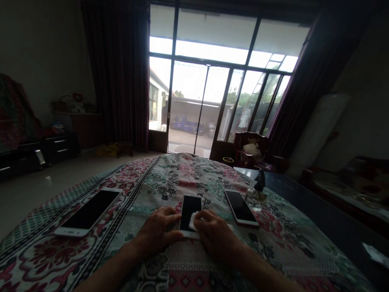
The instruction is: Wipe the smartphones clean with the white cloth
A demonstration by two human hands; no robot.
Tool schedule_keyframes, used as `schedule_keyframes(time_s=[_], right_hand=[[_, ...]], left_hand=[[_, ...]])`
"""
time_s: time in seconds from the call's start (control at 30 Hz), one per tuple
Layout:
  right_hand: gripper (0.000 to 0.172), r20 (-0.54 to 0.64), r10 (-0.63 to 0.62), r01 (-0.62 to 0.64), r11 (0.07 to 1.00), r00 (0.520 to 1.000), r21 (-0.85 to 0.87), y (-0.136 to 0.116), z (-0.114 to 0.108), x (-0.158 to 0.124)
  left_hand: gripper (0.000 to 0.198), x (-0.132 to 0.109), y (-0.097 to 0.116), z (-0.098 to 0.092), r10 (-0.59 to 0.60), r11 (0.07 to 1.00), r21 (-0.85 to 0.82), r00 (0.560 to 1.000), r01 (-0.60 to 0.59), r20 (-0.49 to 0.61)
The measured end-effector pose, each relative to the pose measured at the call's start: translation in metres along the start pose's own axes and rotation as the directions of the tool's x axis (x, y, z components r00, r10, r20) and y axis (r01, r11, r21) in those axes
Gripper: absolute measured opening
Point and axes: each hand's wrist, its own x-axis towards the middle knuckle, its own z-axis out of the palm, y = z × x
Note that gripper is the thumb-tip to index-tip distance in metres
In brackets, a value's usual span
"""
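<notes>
Ahead, a dim room is stretching away, with a tall glass door [194, 89] glowing at 12 o'clock and dark curtains [118, 73] hanging at its left side. Through the glass, a blue truck [184, 124] is standing in a yard. A wooden armchair [251, 148] is sitting at 1 o'clock, just beyond a dark-topped table [319, 211] that is running along the right.

Filling the lower view, a floral patterned cloth [39, 251] is covering a broad surface, and three white-framed smartphones are lying on it, screens up and dark. One phone [88, 213] is lying at 9 o'clock, angled, with no hand on it. Another [240, 208] is lying at 2 o'clock, also untouched, just beside a small glass ornament [257, 190].

The middle phone [190, 213] is lying at 12 o'clock from the hands, and it is the only one being handled. The left hand [158, 229] is resting flat, its fingers extended and close together, with the fingertips touching the phone's left edge. The right hand [217, 237] is lying over the phone's lower right, its fingers bunched onto a white wad of tissue or cloth [194, 222], pressing it against the screen. Whether those fingers are truly pinching it, I cannot tell.
</notes>
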Motion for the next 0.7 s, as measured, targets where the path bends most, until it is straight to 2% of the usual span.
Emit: schedule_keyframes(time_s=[0.1,0.17,0.37,0.5,0.57,0.7], right_hand=[[0.022,0.022,-0.046,0.046,0.999,0.999,0.025,-0.007,-0.002,-0.009],[0.024,0.015,-0.033,0.033,0.999,0.999,0.020,-0.001,-0.002,-0.004],[0.028,-0.016,0.127,-0.128,0.988,0.992,-0.085,0.036,0.008,0.052],[0.030,-0.051,0.239,-0.243,0.960,0.970,-0.142,0.045,0.016,0.080],[0.030,-0.062,0.268,-0.274,0.949,0.962,-0.157,0.042,0.018,0.082],[0.027,-0.054,0.237,-0.243,0.959,0.970,-0.149,0.028,0.018,0.067]], left_hand=[[0.049,0.000,0.000,0.001,0.006,1.000,-0.004,1.000,-0.006,-0.001],[0.048,0.001,-0.001,0.001,0.005,1.000,0.000,1.000,-0.005,-0.005],[0.045,0.001,-0.001,0.002,0.010,1.000,0.000,1.000,-0.010,-0.015],[0.045,0.001,-0.002,0.003,0.017,1.000,-0.005,0.999,-0.017,-0.030],[0.045,0.000,-0.003,0.004,0.021,1.000,-0.008,0.999,-0.021,-0.039],[0.041,0.001,-0.005,0.006,0.043,0.999,-0.015,0.998,-0.044,-0.047]])
